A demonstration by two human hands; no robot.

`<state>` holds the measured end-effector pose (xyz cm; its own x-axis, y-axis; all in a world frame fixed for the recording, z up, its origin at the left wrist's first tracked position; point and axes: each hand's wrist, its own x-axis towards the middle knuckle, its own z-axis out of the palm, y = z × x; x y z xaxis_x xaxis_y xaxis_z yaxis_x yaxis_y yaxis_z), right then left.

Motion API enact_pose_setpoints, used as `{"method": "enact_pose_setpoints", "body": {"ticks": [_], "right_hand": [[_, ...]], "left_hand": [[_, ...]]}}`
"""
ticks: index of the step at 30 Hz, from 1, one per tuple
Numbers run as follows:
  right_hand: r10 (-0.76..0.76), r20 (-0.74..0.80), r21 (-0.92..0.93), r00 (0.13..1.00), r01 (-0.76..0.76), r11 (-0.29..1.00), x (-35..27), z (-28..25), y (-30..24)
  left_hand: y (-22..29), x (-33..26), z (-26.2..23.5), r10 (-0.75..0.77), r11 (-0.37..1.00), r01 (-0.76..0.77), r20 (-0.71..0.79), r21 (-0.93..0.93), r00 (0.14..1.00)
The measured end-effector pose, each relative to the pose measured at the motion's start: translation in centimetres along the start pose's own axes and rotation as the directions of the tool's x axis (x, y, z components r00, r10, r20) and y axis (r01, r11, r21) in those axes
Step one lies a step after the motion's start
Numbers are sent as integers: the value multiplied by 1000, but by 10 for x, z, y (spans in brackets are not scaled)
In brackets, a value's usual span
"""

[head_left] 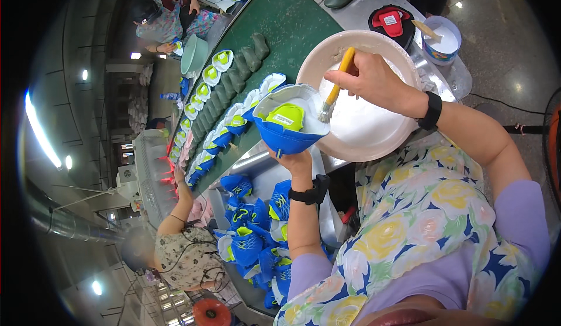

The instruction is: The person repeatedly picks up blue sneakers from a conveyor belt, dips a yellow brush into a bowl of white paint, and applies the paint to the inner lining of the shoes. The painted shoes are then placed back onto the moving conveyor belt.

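Observation:
My left hand (293, 160) is closed round the underside of a blue shoe upper (287, 138), its white and lime lining facing up. In my right hand (377, 80) is a brush with a yellow handle (346, 61), pinched between thumb and fingers. The bristles (324, 114) are at the white inner edge of the upper. Just beneath my right hand and to the right of the upper stands a wide pale basin (323, 50) with white liquid (365, 118) in it.
Rows of blue uppers (236, 115) and dark shoe lasts (225, 92) lie on the green conveyor (295, 19). More uppers (248, 241) fill a metal tray below my left arm. A small tub (447, 42) with a brush stands at right. Two co-workers are at the left.

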<state>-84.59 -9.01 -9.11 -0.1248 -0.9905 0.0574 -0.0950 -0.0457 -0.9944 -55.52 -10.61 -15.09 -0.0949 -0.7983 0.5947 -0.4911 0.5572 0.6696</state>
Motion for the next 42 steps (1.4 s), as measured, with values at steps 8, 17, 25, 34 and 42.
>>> {"method": "enact_pose_setpoints", "body": {"ticks": [8, 17, 25, 34, 42], "right_hand": [[57, 20, 214, 998, -60, 975, -12, 6, 1], [-552, 119, 104, 826, 542, 834, -12, -25, -18], [-831, 332, 154, 446, 844, 514, -7, -2, -33], [-647, 411, -90, 642, 735, 672, 6, -17, -14], [-367, 410, -163, 835, 463, 871, 20, -24, -24]], "left_hand": [[27, 26, 8, -12, 1000, 14, -166, 11, 986], [-14, 24, -47, -302, -295, 885, 914, -360, 271], [63, -1, 12, -405, -633, 730, 914, -259, -28], [54, 4, 13, -198, -697, 677, 971, -236, 135], [52, 2, 12, -404, -283, 832, 845, -478, 349]]}}
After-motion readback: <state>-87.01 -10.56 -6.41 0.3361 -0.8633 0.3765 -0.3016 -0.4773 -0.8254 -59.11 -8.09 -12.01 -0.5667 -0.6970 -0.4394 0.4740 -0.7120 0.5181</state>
